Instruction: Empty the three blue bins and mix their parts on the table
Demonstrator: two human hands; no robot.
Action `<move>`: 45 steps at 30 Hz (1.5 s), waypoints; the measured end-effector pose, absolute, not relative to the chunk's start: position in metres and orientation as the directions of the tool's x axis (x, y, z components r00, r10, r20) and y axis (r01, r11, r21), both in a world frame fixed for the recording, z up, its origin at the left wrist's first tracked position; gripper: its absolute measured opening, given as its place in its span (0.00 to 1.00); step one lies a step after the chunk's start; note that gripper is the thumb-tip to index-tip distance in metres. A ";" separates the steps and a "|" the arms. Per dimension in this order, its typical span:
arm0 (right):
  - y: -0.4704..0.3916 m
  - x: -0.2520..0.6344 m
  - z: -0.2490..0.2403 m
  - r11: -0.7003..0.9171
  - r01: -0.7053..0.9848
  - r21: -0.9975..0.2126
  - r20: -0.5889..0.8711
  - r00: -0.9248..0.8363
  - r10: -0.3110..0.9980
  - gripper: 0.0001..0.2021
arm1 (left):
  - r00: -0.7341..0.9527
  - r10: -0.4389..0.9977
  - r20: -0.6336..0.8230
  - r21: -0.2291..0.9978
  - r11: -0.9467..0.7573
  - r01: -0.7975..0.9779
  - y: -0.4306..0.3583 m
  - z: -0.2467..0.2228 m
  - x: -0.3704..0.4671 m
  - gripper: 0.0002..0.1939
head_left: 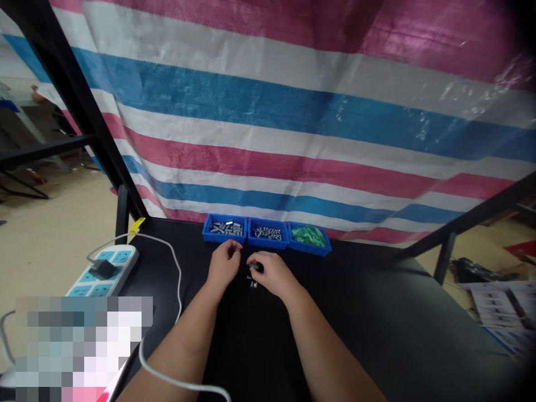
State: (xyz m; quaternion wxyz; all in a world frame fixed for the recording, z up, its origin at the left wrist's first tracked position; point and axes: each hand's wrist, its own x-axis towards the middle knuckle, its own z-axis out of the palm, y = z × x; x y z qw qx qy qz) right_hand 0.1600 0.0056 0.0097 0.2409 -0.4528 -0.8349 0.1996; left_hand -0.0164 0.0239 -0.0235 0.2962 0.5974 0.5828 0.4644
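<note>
Both bare forearms reach forward over the matte black table top (pixel 377 335), and the hands meet near its far edge, just in front of a row of three shallow blue plastic trays. The left hand (pixel 224 263) is curled with its fingertips drawn together, as if pinching something very small, though whether it actually holds a piece is too fine to tell. The right hand (pixel 272 272) is cupped narrow over a small dark metal part (pixel 254 268), thumb and forefinger closed on it, and a small shiny metal fastener (pixel 253 284) lies on the table just beneath that hand. The hands sit close together, nearly touching, a posture that suits fitting tiny pieces to one another. The trays stand side by side, touching, within easy reach of both hands: the left blue tray (pixel 225 228) holds larger grey metal pieces, the middle blue tray (pixel 268 232) holds smaller silver pieces, and the right blue tray (pixel 309 236) holds green plastic bits, so each kind stays sorted. Off to the left, a white and blue power strip (pixel 104 271) rests on the table's corner with a dark plug in it, and its white cable (pixel 178 279) loops down the left side, clear of the hands. A striped pink, white and blue tarpaulin (pixel 293 111) hangs behind the table as a backdrop.
</note>
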 end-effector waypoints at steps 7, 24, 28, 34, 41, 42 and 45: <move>0.002 0.157 0.007 0.527 0.657 -0.539 0.154 -0.538 0.829 0.09 | -0.131 0.968 0.213 0.906 -0.145 0.399 0.023 -0.021 -0.017 0.09; -0.009 0.154 0.015 0.563 0.628 -0.537 0.093 -0.619 0.780 0.07 | -0.125 0.972 0.201 0.907 -0.137 0.398 0.023 -0.021 -0.018 0.09; -0.007 0.149 0.011 0.550 0.636 -0.542 0.086 -0.609 0.789 0.07 | -0.128 0.972 0.200 0.912 -0.136 0.388 0.024 -0.021 -0.018 0.09; -0.007 0.143 0.007 0.528 0.658 -0.537 0.082 -0.582 0.809 0.08 | -0.135 0.973 0.188 0.923 -0.128 0.363 0.024 -0.021 -0.018 0.08; 0.026 0.165 0.036 0.529 0.557 -0.640 0.321 -0.432 0.843 0.04 | -0.135 0.971 0.196 0.931 -0.141 0.336 0.025 -0.023 -0.018 0.07; 0.036 0.171 0.040 0.515 0.567 -0.643 0.346 -0.385 0.856 0.04 | -0.137 0.971 0.197 0.930 -0.140 0.339 0.026 -0.023 -0.018 0.07; 0.070 0.185 0.045 0.376 0.662 -0.648 0.328 -0.204 0.922 0.05 | -0.149 0.973 0.179 0.932 -0.119 0.343 0.026 -0.024 -0.019 0.07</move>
